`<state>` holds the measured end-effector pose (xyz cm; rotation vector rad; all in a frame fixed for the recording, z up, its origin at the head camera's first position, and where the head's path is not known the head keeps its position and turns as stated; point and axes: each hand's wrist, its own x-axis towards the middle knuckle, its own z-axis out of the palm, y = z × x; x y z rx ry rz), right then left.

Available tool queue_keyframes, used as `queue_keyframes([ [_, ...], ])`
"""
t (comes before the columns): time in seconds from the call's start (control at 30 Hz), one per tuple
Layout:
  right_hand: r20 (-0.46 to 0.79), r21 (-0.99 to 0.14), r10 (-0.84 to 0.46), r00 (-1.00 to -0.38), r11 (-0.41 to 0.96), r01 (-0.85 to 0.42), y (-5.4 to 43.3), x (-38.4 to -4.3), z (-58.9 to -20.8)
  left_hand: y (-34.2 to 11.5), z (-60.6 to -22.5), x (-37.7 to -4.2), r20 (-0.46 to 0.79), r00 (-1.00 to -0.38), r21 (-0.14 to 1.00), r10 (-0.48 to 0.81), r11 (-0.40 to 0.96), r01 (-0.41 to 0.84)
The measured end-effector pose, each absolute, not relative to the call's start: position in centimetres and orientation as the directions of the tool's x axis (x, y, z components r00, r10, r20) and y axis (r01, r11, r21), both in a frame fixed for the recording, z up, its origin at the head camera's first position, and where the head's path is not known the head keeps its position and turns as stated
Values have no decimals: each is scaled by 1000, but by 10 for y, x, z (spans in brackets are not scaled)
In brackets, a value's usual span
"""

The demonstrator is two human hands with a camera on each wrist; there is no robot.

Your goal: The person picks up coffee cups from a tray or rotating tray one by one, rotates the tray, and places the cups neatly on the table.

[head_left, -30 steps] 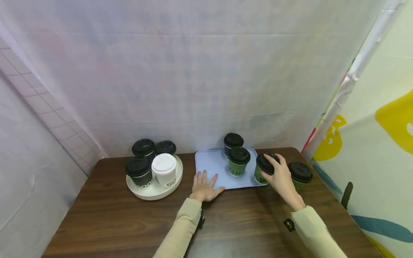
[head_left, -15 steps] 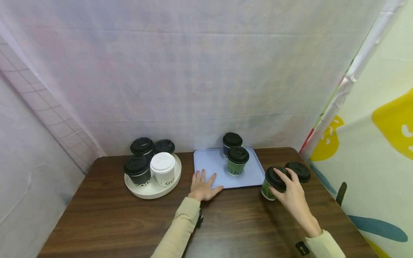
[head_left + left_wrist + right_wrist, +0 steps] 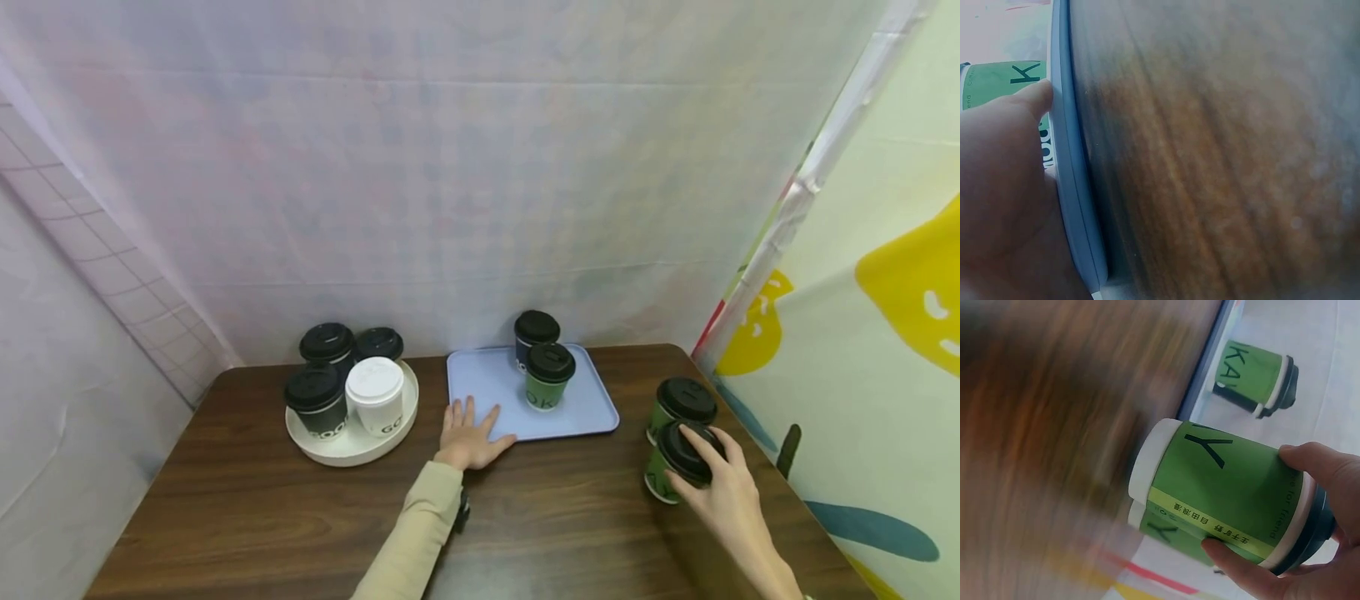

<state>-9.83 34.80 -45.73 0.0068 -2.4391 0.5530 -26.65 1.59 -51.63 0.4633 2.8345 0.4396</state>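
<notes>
My right hand [image 3: 723, 496] grips a green paper coffee cup [image 3: 1229, 487] around its top, below the black lid. The cup is upright, close over or on the table at the right. Just behind it stands a second green cup [image 3: 684, 400] with a black lid, partly hidden. My left hand [image 3: 472, 442] lies with spread, straight fingers on the front left corner of a light blue tray [image 3: 480, 379]. On that tray are a green cup [image 3: 547, 387] and, behind it, a dark blue cup [image 3: 536, 329], both with black lids.
A white round tray [image 3: 352, 457] at the left carries several lidded cups, among them a white cup [image 3: 377, 400] and a black cup [image 3: 317, 404]. A pale curtain [image 3: 450, 183] hangs behind the brown wooden table [image 3: 555, 508]. The table's right edge runs near my right hand.
My right hand has lifted the green cup off the blue tray's right side and carried it right and toward me, in front of the other green cup. The left hand stays put.
</notes>
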Motion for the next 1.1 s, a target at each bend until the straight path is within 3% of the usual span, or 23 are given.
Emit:
queue_keyframes([
  [0.5, 539, -384, 185, -822, 922, -45, 375, -87, -466, 15, -512, -261, -181, -921, 341, 344, 901, 269],
  [1.1, 531, -373, 171, -830, 927, -48, 392, -91, -469, 14, -512, -260, -174, -918, 355, 356, 893, 278],
])
